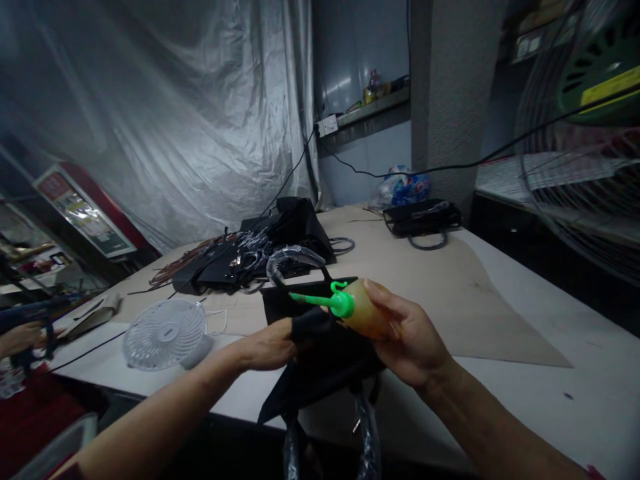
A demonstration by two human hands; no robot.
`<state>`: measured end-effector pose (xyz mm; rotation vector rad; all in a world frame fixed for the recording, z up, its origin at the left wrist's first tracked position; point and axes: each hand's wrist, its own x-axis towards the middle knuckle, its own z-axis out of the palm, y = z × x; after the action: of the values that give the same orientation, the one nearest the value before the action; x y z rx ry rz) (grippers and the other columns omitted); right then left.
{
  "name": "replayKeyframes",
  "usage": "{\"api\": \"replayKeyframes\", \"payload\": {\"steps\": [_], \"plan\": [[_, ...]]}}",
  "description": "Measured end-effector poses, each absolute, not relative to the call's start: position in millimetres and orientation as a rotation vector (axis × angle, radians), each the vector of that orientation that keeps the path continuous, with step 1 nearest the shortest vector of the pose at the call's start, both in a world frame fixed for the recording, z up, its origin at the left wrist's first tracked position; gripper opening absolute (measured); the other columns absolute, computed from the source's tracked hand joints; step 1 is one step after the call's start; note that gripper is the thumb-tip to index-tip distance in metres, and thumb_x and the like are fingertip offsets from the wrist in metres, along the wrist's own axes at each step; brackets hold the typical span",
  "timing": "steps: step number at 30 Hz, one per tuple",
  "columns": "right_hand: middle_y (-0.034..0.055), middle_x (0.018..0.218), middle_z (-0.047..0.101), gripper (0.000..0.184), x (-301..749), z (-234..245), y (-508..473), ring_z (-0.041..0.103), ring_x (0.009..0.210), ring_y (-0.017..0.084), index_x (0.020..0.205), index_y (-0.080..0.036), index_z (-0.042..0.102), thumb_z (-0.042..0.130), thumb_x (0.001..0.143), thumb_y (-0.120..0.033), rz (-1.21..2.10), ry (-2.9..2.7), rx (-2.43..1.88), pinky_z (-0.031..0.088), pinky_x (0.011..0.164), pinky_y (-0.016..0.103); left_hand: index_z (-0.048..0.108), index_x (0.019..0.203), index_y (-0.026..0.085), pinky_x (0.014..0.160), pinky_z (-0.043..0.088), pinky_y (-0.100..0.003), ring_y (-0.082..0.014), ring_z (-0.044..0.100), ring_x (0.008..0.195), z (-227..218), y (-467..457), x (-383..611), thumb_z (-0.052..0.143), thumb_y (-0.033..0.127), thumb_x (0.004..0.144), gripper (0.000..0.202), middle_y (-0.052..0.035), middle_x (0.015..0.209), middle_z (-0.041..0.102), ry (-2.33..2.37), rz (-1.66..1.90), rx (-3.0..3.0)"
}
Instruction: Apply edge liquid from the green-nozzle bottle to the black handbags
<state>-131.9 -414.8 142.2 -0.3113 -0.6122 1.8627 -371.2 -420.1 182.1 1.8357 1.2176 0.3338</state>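
Note:
My right hand (410, 337) is closed round a small yellowish glue bottle (367, 308) whose green nozzle (320, 301) points left. My left hand (267, 345) grips the edge of a black bag (320, 360) that lies over the near edge of the table (525, 393). The nozzle tip hovers just above the part of the bag that my left hand holds. The bag's plastic-wrapped handles (367, 433) hang down below the table edge, and another wrapped handle (290, 257) arches up behind the bag.
A small white fan (165, 333) lies on the table to the left. Behind it sits a pile of black bags and handles (260, 247), with another black bag (423, 217) at the back. A large standing fan (585, 153) looms at the right. Another person's hand (20, 337) shows at far left.

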Motion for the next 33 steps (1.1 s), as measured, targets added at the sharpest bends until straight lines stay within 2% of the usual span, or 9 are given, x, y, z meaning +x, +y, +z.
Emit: {"api": "replayKeyframes", "payload": {"steps": [4,7,9,12,14,18,25,30,33], "plan": [[0.008,0.102,0.079,0.025,-103,112,-414,0.078,0.091,0.028,0.1,-0.018,0.079,0.09,0.084,-0.034,1.791,-0.448,-0.428,0.069,0.08,0.04,0.083,0.107,0.021,0.094,0.059,-0.036,-0.0264,0.073,0.103,159,-445,-383,0.07,0.039,0.091,0.027,-0.003,0.107,0.081,1.296,0.632,1.558],[0.0169,0.11,0.079,0.034,-92,92,-417,0.077,0.104,0.035,0.104,-0.014,0.079,0.09,0.082,-0.038,1.804,-0.339,-0.479,0.068,0.085,0.044,0.082,0.11,0.017,0.103,0.059,-0.043,-0.032,0.076,0.109,139,-457,-385,0.079,0.037,0.081,0.036,-0.0093,0.114,0.082,1.288,0.909,1.184],[0.0202,0.111,0.078,0.041,-92,82,-421,0.076,0.106,0.036,0.103,-0.011,0.08,0.092,0.079,-0.042,1.811,-0.321,-0.494,0.068,0.086,0.043,0.082,0.105,0.015,0.104,0.06,-0.048,-0.034,0.078,0.106,131,-460,-383,0.081,0.031,0.072,0.036,-0.0111,0.11,0.083,1.312,1.044,0.938],[0.0162,0.109,0.079,0.036,-97,71,-428,0.076,0.106,0.035,0.101,-0.015,0.08,0.091,0.08,-0.042,1.776,-0.288,-0.508,0.066,0.091,0.048,0.082,0.098,0.016,0.098,0.063,-0.052,-0.0347,0.08,0.098,129,-460,-380,0.077,0.031,0.072,0.03,-0.0104,0.101,0.084,1.334,1.057,0.701],[0.0143,0.109,0.079,0.032,-98,64,-429,0.076,0.106,0.034,0.1,-0.016,0.08,0.091,0.082,-0.04,1.765,-0.283,-0.521,0.064,0.097,0.051,0.081,0.093,0.016,0.097,0.064,-0.051,-0.0338,0.081,0.094,133,-459,-380,0.076,0.033,0.072,0.027,-0.0105,0.097,0.084,1.316,1.073,0.656],[0.0142,0.112,0.079,0.031,-96,57,-422,0.076,0.109,0.031,0.104,-0.012,0.079,0.091,0.086,-0.034,1.839,-0.402,-0.527,0.062,0.102,0.042,0.079,0.084,0.019,0.096,0.065,-0.046,-0.0309,0.081,0.09,140,-460,-382,0.078,0.033,0.068,0.022,-0.0077,0.092,0.084,1.296,1.124,0.664],[0.0181,0.103,0.078,0.042,-99,75,-409,0.076,0.09,0.027,0.102,-0.006,0.08,0.092,0.085,-0.043,1.944,-0.719,-0.459,0.063,0.085,0.033,0.078,0.087,0.019,0.107,0.06,-0.05,-0.0341,0.079,0.102,130,-462,-386,0.08,0.036,0.067,0.027,-0.008,0.098,0.084,1.288,1.039,0.741],[0.0158,0.095,0.077,0.046,-113,90,-416,0.07,0.082,0.024,0.094,-0.008,0.082,0.089,0.085,-0.053,1.929,-0.893,-0.341,0.058,0.073,0.029,0.077,0.092,0.017,0.107,0.058,-0.049,-0.0338,0.078,0.103,122,-459,-391,0.077,0.038,0.068,0.032,-0.0094,0.101,0.083,1.283,1.136,0.733],[0.0167,0.096,0.076,0.048,-127,94,-417,0.068,0.077,0.022,0.095,-0.007,0.081,0.089,0.084,-0.053,1.923,-0.869,-0.283,0.058,0.071,0.028,0.073,0.099,0.018,0.103,0.058,-0.048,-0.0353,0.075,0.108,120,-458,-391,0.083,0.045,0.063,0.046,-0.0101,0.102,0.081,1.241,1.122,0.815]]}}
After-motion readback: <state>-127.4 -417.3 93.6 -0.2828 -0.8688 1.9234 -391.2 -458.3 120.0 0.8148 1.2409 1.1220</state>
